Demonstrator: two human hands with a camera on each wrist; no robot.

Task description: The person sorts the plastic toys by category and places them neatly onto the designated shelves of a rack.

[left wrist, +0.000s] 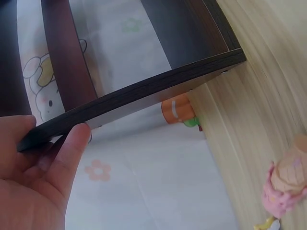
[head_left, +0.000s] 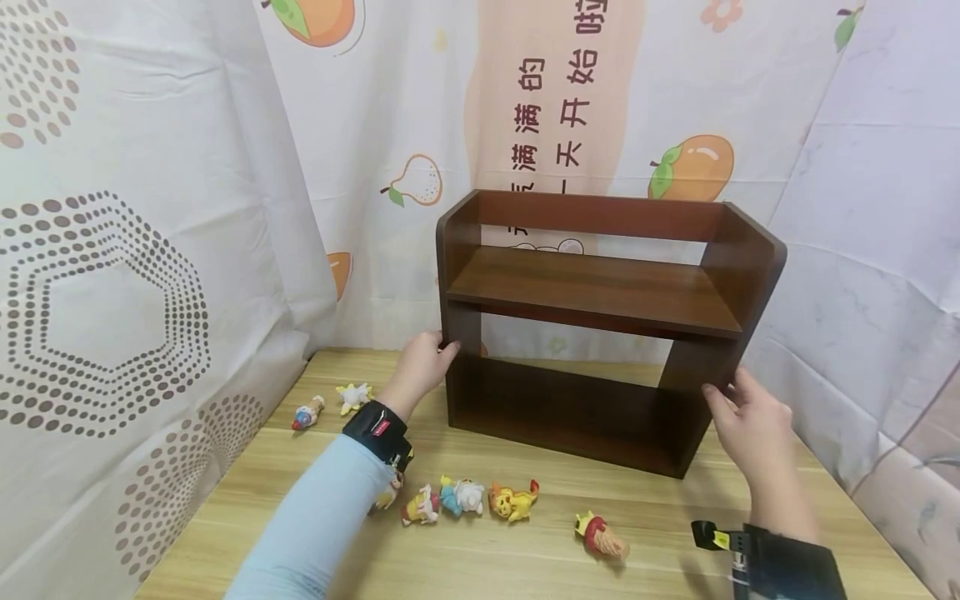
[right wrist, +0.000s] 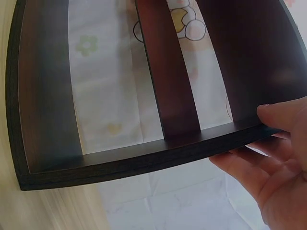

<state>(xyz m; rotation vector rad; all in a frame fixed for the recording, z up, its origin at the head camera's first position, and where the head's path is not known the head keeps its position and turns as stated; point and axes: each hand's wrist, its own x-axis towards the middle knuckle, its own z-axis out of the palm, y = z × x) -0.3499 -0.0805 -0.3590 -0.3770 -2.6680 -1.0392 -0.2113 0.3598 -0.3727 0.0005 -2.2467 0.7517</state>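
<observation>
Nearest, toy figurines (head_left: 465, 498) lie scattered on the wooden table (head_left: 660, 533). Behind them the dark wooden shelf (head_left: 592, 292) stands upright; the left hand (head_left: 422, 365) and right hand (head_left: 750, 425) each pinch a side panel. Printed curtains (head_left: 150, 208) hang behind.

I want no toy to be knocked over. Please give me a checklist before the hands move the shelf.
1. Left hand grip on the shelf side panel: ok.
2. Right hand grip on the other panel: ok.
3. Shelf boards empty: ok.
4. Toy figures apart from the shelf base: ok.
5. Orange item behind the shelf, free of it: cannot tell.
</observation>
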